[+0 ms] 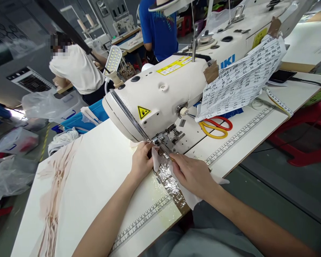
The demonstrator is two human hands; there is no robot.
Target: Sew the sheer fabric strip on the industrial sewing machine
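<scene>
Close to the tabletop's (104,167) near edge, right under the head of the sewing machine (149,103), we have the thin pale cloth (186,191), part of it by the needle area, the rest drooping towards that edge. Looks feather-light, this stuff: soft, limp, probably slippery and quick to pucker or snag. My money's on a flat, gentle hold by the margins, fingertips well short of the needle. And the hands! Right hand (191,173): thumb and forefinger drawn together, pinching the cloth. Left hand (141,160): fingers curled in by the needle area, cloth against the thumb; whether it pinches, I can't tell from here. Between them a shiny strip (171,178) runs down to the near edge, a slick path for fabric, I'd judge. Printed ruler marks (147,214) follow that same edge; farther right along it, scissors (214,129) with red and yellow handles. Over by the left edge, crumpled pinkish fabric (56,192). Past the far edge, one co-worker in white (76,69), another in blue (160,34); off the left side, plastic bags (13,175) on the floor.
</scene>
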